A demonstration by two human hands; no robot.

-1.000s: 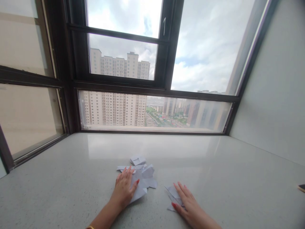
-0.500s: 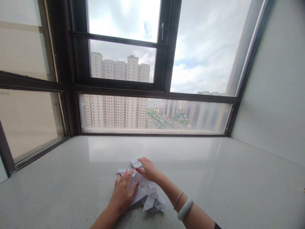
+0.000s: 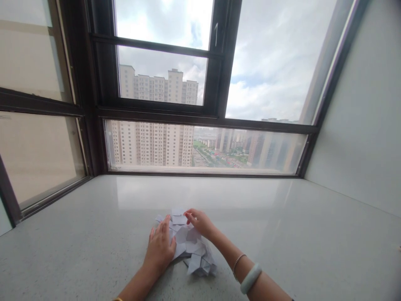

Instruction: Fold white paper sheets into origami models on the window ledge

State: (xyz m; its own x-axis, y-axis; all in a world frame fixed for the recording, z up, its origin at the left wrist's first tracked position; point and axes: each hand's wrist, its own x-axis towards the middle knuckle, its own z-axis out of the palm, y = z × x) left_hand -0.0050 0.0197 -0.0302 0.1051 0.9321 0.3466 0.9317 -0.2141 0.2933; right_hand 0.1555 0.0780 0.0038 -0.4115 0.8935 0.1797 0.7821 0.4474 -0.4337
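A white folded paper piece [image 3: 196, 246], with many creases and overlapping flaps, lies on the pale speckled sill. My left hand [image 3: 159, 244] rests on its left side, fingers stretched out and thumb apart, pressing on the paper. At the top edge, my right hand [image 3: 199, 221] has its thumb and fingers pinched together at a small flap. The lower right part of the folded paper spreads beyond both hands. Some of the left edge is hidden under my left hand.
The glossy sill [image 3: 282, 230] runs back to a dark window frame [image 3: 200, 173]. A white wall [image 3: 360, 125] stands on the right, and more window panes are on the left. High-rise buildings show outside.
My right hand has gone from lying with fingers extended over the paper to a pinch at its top. The upper flaps now look more unfolded. My left hand has shifted slightly.
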